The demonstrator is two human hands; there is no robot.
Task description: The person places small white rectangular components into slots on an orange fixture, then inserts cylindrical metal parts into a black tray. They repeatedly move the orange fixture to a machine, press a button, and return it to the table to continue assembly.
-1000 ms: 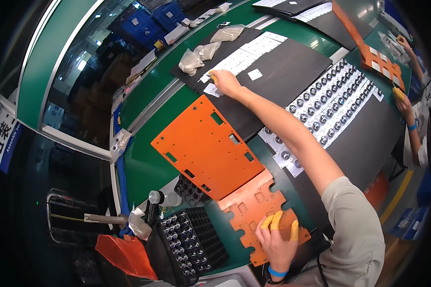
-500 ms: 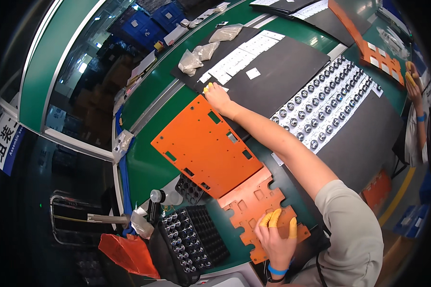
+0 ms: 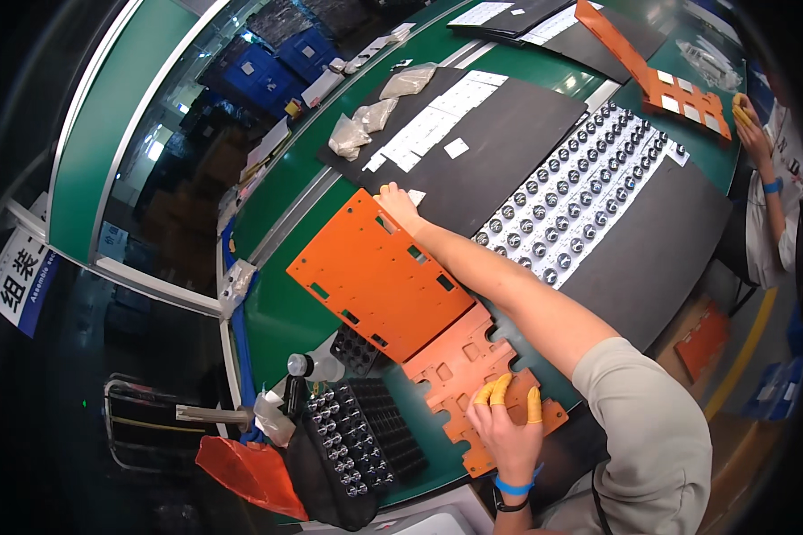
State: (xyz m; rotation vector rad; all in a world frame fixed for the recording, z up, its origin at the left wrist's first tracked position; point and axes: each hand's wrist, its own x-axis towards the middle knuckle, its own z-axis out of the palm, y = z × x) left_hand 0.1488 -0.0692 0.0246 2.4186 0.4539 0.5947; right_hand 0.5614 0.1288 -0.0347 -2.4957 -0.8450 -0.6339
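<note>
My right hand [image 3: 399,206], with yellow finger covers, is closed on the far corner of a flat orange panel [image 3: 379,276] with slots and small holes. That panel meets a second orange plate [image 3: 448,367] along its near edge; this one has recesses and notched sides. Upon the notched plate rests my left hand [image 3: 511,439], palm down, fingers apart, yellow covers on the fingertips and a blue band at the wrist. My right fingertips are partly hidden at the panel's edge.
Left of the plate lie a black tray of shiny round parts [image 3: 352,441], a clear bottle [image 3: 317,366] and a red bag [image 3: 250,473]. Beyond my right arm are white sheets of black round parts [image 3: 580,196]. A co-worker's hand [image 3: 751,129] is near another orange panel [image 3: 687,102].
The view has turned slightly. The orange panel looks shorter, its far corner lower in the picture, with my right hand still at it. My left hand stays on the notched plate.
</note>
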